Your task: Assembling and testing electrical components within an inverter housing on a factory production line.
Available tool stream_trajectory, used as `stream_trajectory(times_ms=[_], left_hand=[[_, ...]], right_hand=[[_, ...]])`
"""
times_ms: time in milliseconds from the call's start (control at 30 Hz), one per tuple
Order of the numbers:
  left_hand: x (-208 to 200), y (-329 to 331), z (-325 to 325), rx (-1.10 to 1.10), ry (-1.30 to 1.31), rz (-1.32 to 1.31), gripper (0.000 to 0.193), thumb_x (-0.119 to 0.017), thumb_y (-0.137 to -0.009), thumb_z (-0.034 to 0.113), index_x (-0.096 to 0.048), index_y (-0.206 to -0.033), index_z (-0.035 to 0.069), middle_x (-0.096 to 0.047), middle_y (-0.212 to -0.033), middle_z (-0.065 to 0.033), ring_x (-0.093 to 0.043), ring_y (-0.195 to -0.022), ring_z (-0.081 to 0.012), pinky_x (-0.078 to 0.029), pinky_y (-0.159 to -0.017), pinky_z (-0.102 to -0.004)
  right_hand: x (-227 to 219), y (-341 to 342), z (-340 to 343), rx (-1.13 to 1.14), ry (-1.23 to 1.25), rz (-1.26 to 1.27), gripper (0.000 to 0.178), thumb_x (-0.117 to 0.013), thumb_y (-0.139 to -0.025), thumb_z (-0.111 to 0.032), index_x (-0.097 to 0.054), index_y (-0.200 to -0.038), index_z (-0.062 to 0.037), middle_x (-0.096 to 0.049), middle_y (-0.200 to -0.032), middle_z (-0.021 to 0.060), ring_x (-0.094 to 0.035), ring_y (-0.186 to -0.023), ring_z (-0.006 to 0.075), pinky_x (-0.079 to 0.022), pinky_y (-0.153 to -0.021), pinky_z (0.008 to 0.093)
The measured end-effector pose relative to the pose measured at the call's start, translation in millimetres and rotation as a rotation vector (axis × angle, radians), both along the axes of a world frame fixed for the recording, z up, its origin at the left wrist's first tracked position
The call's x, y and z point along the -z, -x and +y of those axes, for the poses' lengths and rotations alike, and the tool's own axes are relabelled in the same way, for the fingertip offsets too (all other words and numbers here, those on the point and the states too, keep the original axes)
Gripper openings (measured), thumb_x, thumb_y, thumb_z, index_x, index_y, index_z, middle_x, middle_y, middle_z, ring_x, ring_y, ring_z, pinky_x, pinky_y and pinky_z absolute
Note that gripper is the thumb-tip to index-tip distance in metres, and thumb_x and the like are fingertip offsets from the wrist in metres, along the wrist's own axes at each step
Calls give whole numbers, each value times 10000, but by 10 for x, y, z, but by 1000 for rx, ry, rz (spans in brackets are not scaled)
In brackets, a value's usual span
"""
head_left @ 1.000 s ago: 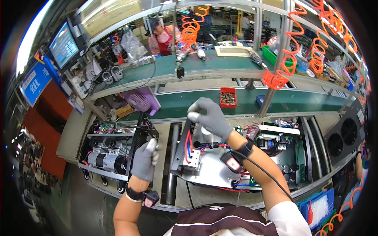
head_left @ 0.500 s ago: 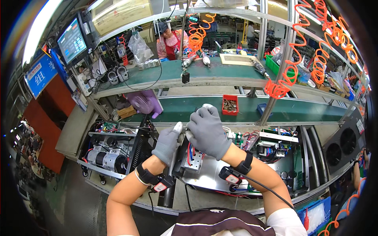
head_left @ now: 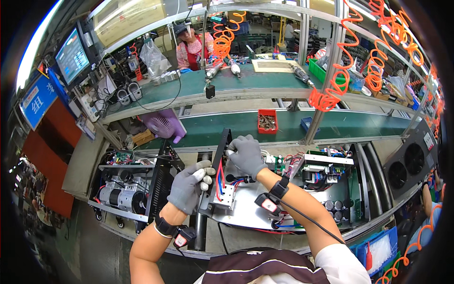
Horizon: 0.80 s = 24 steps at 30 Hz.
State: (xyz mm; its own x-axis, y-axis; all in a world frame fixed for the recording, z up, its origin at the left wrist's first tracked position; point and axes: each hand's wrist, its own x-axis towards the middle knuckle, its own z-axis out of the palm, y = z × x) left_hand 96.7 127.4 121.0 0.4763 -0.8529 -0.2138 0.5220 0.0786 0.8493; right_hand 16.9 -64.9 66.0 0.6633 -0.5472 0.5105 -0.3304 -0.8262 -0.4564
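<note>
My left hand (head_left: pixel 188 185), in a grey glove with pale fingertips, is beside the outer face of an upright black panel (head_left: pixel 221 154). Its fingers are curled in toward the thumb; what they hold, if anything, is too small to make out. On the panel's inner side is my right hand (head_left: pixel 247 155), gloved alike, with bent fingers and the thumb at the panel's edge. Whatever lies within those fingers is hidden. The panel stands at the left end of an opened metal chassis (head_left: pixel 253 203). Red and blue wires (head_left: pixel 220 179) run down beside a silver metal block (head_left: pixel 224 197).
Left of me stands another opened unit with a silver motor (head_left: pixel 118 198). A red bin (head_left: pixel 267 122) of small metal parts and a blue tray (head_left: pixel 307 124) sit on the green belt (head_left: pixel 213 127) beyond. Orange coiled hoses (head_left: pixel 326 97) hang at right. A co-worker (head_left: pixel 191 47) is across the bench.
My hands have moved apart: the left has come down outside the panel, the right has shifted to its inner side. More of the panel and wires shows. The whole view has slid slightly left.
</note>
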Motion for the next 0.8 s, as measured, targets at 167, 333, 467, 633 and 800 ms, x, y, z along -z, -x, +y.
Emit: stream_trajectory(times_ms=[167,333,467,633,800], left_hand=[[46,12,-22,-14,41,-12,288,-454,-893,25,-469,-1171,-52,-595,-946,-137,-558,-673,-126,-462,-540,-197],[77,42,-35,-51,30,-92,292,-438,-887,7,-469,-1167,-67,-606,-939,-142,-564,-661,-116,-457,-527,-193],[83,51,-28,-62,50,-100,277,-443,-885,10,-486,-1148,-68,-607,-926,-138,-566,-659,-112,-452,-525,-190],[82,65,-38,-62,47,-95,276,-454,-881,12,-492,-1143,-66,-609,-929,-140,-570,-642,-104,-452,-518,-183],[76,88,-41,-90,39,-132,266,-444,-879,2,-490,-1135,-52,-605,-914,-122,-561,-636,-91,-439,-500,-161]], right_hand=[[-27,22,17,-36,189,-26,110,-631,-693,-224,-596,-712,-121,-546,-778,36,-494,-852,238,-370,-777,391],[12,8,42,-7,222,6,162,-590,-739,-253,-617,-784,-99,-573,-826,55,-501,-883,245,-367,-794,393],[89,-10,42,33,129,9,182,-577,-769,-281,-604,-753,-101,-557,-807,59,-491,-863,252,-369,-786,389],[99,13,-23,-38,-185,-10,224,-585,-776,-320,-639,-803,-104,-587,-834,76,-504,-875,264,-383,-795,384],[70,26,-111,-175,-705,7,270,-595,-773,-360,-665,-863,-114,-615,-844,89,-522,-861,283,-396,-792,391]])
